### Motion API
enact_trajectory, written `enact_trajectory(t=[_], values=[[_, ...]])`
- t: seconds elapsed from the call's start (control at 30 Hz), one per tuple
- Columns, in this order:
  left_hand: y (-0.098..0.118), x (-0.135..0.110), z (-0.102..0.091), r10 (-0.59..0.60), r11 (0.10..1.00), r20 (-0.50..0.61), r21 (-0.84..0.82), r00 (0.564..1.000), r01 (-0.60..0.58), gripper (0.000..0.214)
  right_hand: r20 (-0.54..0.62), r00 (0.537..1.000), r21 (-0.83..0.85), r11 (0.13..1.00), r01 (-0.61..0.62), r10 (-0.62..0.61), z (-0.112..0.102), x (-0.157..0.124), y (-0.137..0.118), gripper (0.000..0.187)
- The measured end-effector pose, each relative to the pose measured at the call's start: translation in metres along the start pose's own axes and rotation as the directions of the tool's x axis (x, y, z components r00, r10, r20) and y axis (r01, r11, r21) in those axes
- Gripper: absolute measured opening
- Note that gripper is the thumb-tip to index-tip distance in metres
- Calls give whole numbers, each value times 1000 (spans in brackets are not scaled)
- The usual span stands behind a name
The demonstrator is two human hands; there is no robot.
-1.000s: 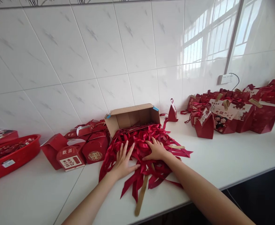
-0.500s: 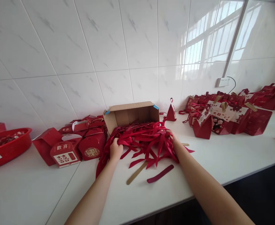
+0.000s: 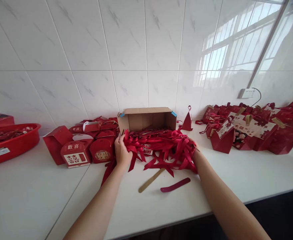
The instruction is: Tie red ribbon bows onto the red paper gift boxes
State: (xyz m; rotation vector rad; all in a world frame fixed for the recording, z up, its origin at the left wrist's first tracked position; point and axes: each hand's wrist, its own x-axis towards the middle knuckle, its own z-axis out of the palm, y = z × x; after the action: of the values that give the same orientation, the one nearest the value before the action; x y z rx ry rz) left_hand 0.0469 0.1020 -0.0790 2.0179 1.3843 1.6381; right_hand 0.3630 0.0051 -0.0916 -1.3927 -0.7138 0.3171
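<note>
A heap of red satin ribbons point(image 3: 161, 146) lies in front of an open cardboard box point(image 3: 147, 118) tipped on its side against the wall. My left hand point(image 3: 121, 151) grips the heap's left end, fingers curled into the ribbons. My right hand point(image 3: 195, 150) holds the right end, mostly buried in ribbon. The bundle is bunched between both hands, partly raised off the counter. A tan paper strip point(image 3: 151, 180) and a dark red strip point(image 3: 175, 185) lie loose just in front of the heap.
Red gift boxes point(image 3: 86, 150) stand left of the cardboard box, a red plastic basket point(image 3: 11, 146) at far left. Many red gift bags point(image 3: 251, 130) crowd the right side. A small red pouch point(image 3: 187, 120) stands by the wall. White counter edge point(image 3: 261, 196) runs near me.
My hands went from lying flat on the spread ribbons to gripping both ends, gathering the heap toward the box. Two loose strips were left behind on the counter.
</note>
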Motion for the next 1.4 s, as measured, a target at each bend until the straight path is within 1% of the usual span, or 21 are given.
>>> enact_trajectory(t=[0.03, 0.07, 0.13, 0.2, 0.23, 0.27, 0.33, 0.4, 0.47, 0.5, 0.57, 0.63, 0.7, 0.73, 0.87, 0.97, 1.03, 1.17, 1.27, 1.33, 1.4], values=[[6, -3, -3, 125, 989, 56, 78, 991, -129, 72, -8, 1000, -21, 1000, -18, 18, 0, -2, -1, 19], [12, -7, -5, 239, 955, 136, 147, 961, -258, 69, -19, 999, -48, 998, -36, 35, 1, -4, -2, 20], [23, -15, -6, 391, 860, 338, 197, 856, -470, 55, -56, 998, -112, 993, -42, 36, 3, -10, -8, 24], [31, -23, -4, 445, 805, 479, 157, 757, -573, 38, -108, 994, -183, 983, -12, -8, 6, -15, -16, 32], [33, -26, -2, 456, 792, 513, 140, 727, -595, 29, -133, 991, -212, 977, 6, -35, 7, -19, -21, 35], [35, -28, 0, 460, 785, 526, 135, 715, -604, 21, -153, 985, -245, 969, 37, -76, 9, -22, -27, 37], [36, -31, 6, 452, 785, 515, 159, 728, -599, 18, -166, 962, -344, 927, 149, -216, 14, -31, -36, 33], [35, -31, 12, 423, 800, 482, 200, 767, -566, 26, -119, 910, -471, 830, 300, -397, 19, -40, -43, 25], [32, -30, 17, 386, 824, 442, 228, 809, -518, 25, 0, 841, -551, 702, 451, -540, 25, -50, -46, 23], [31, -30, 19, 370, 837, 422, 235, 827, -494, 23, 77, 813, -550, 655, 518, -577, 29, -54, -46, 23], [28, -30, 21, 346, 858, 383, 239, 856, -454, 21, 254, 747, -479, 591, 649, -614, 35, -62, -45, 20], [27, -29, 22, 325, 881, 345, 229, 881, -414, 22, 417, 674, -359, 570, 739, -610, 41, -69, -44, 16], [25, -29, 22, 301, 908, 300, 200, 905, -368, 19, 521, 627, -252, 598, 761, -579, 44, -74, -44, 16], [25, -28, 21, 286, 923, 275, 177, 918, -341, 17, 555, 620, -209, 628, 750, -555, 45, -76, -44, 16], [23, -20, 15, 189, 980, 148, 36, 971, -196, 11, 593, 654, -106, 760, 642, -469, 47, -77, -43, 16], [21, -11, 9, 81, 987, 81, -143, 993, -69, 14, 580, 676, -103, 782, 615, -455, 47, -76, -42, 15], [19, -6, 7, -9, 960, 71, -277, 997, 28, 19, 576, 687, -115, 788, 605, -444, 48, -76, -41, 15], [14, -3, 11, -198, 830, 125, -506, 972, 234, 32, 565, 715, -128, 812, 570, -412, 49, -75, -36, 20], [14, -4, 16, -270, 702, 226, -620, 936, 352, 39, 553, 740, -128, 839, 529, -383, 50, -76, -36, 27], [16, -6, 17, -281, 639, 296, -652, 913, 408, 38, 564, 757, -51, 901, 431, -330, 52, -79, -39, 32], [20, -8, 17, -274, 607, 354, -657, 894, 446, 35, 606, 753, 89, 962, 257, -257, 53, -84, -44, 37]])
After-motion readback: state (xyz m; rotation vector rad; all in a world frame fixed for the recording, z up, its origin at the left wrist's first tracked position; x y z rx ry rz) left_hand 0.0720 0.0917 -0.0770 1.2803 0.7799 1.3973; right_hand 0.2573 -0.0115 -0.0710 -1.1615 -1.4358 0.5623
